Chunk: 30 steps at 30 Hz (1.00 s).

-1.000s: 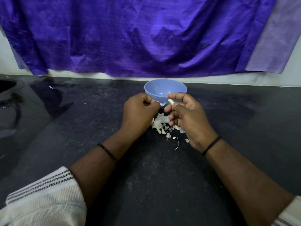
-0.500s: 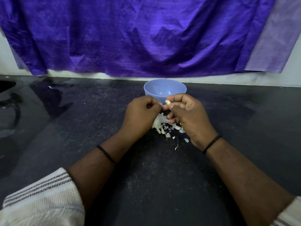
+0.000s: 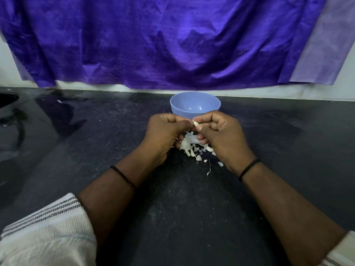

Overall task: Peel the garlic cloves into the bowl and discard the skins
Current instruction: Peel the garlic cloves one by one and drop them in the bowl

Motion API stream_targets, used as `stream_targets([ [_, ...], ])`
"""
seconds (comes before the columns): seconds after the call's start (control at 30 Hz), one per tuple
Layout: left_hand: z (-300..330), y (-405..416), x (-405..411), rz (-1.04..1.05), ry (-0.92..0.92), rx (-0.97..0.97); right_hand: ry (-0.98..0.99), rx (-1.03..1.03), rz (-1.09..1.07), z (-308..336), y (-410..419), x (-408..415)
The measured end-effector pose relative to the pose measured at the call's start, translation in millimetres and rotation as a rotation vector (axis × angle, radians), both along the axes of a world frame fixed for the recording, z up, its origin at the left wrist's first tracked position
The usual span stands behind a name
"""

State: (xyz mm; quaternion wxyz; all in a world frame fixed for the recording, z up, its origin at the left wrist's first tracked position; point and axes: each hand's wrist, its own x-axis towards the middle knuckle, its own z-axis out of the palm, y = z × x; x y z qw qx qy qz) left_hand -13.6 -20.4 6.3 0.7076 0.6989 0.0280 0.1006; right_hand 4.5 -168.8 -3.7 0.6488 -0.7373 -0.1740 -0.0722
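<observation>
A pale garlic clove (image 3: 196,124) is pinched between the fingertips of my left hand (image 3: 165,133) and my right hand (image 3: 221,135), which meet just in front of the light blue bowl (image 3: 195,104). The bowl looks empty inside. Below my hands lies a pile of garlic cloves and skins (image 3: 190,144) on the dark counter, partly hidden by my fingers. Loose skin scraps (image 3: 209,167) trail toward me on the right of the pile.
The dark stone counter (image 3: 172,208) stretches wide around the pile. A purple cloth (image 3: 163,41) hangs on the wall behind the bowl. A dark sink opening (image 3: 7,96) shows at the far left edge.
My left hand has moved right to meet my right hand, and its fingertips now touch the clove that the right hand was holding alone.
</observation>
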Motion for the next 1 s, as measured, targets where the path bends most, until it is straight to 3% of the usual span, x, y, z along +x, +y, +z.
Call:
stream_targets([
  [0.47,-2,0,4,0.009,0.038,-0.002,-0.02,-0.067,-0.01,-3,0,0],
  [0.7,-2,-2,4,-0.015,0.036,0.005,0.038,0.032,0.046,1,2,-3],
  [0.9,-10,-3,8,0.063,-0.008,0.298,0.152,0.221,-0.015,6,2,-2],
  [1.0,-13,1,9,0.104,-0.085,0.502,0.157,0.206,-0.056,5,1,1],
])
